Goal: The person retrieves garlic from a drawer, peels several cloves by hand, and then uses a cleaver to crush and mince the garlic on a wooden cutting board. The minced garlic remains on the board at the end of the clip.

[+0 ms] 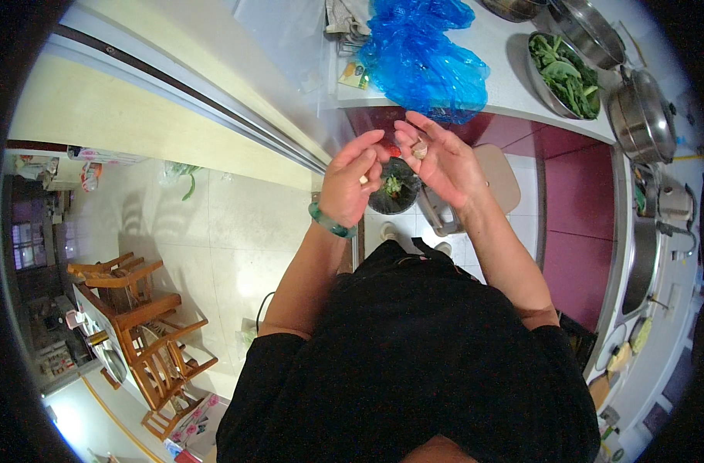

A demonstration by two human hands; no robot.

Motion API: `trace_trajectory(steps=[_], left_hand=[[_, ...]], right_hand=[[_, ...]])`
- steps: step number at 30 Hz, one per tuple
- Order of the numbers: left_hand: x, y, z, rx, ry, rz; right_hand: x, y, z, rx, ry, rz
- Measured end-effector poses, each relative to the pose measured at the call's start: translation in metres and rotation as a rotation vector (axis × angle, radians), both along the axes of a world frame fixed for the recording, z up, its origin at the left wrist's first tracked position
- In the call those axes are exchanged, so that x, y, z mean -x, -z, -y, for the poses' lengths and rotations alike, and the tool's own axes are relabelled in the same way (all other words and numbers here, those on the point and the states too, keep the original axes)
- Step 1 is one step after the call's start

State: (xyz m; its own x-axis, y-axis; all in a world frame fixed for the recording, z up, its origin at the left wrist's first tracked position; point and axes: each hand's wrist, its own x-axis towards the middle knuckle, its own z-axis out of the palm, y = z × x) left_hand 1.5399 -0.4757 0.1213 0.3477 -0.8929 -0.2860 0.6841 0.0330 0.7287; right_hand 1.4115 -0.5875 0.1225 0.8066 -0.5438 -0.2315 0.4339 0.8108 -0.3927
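Note:
My left hand (353, 179), with a green bangle (333, 222) at its wrist, is curled with its thumb toward the fingers. A small pale piece, which looks like a peeled garlic clove, shows between its fingers. Facing it, my right hand (451, 170) is turned palm up and cupped, with a garlic clove (420, 149) resting against the fingers. The hands are apart, with a narrow gap between the fingertips. Beneath them on the floor stands a dark bin (390, 202) with green vegetable scraps (394, 185) in it. Something red shows at its far rim.
Ahead, a white counter (506, 85) carries a crumpled blue plastic bag (425, 58), a metal bowl of leafy greens (566, 76) and steel pots (641, 116). Dark red cabinets (580, 208) lie right. A sliding door frame (236, 123) runs left, with wooden chairs (163, 363) beyond.

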Motion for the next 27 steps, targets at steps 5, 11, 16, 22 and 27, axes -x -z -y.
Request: trace_trajectory(steps=[5, 11, 16, 22, 27], left_hand=[[0.0, 0.0, -0.002, -0.061, -0.079, 0.318], [0.014, 0.005, -0.001, -0.095, -0.083, 1.138], [0.014, 0.014, 0.007, 0.012, -0.071, 1.205], [0.014, 0.018, 0.012, 0.052, -0.019, 0.995], [0.014, 0.01, 0.01, -0.093, -0.024, 1.023]], right_hand=[[-0.007, 0.006, -0.004, 0.07, 0.019, -0.047], [-0.015, 0.01, -0.009, 0.021, 0.096, -0.082], [-0.016, 0.011, -0.014, -0.013, 0.111, -0.118], [-0.019, 0.014, -0.015, 0.031, 0.042, -0.144], [-0.014, 0.032, -0.007, 0.41, 0.076, -0.368]])
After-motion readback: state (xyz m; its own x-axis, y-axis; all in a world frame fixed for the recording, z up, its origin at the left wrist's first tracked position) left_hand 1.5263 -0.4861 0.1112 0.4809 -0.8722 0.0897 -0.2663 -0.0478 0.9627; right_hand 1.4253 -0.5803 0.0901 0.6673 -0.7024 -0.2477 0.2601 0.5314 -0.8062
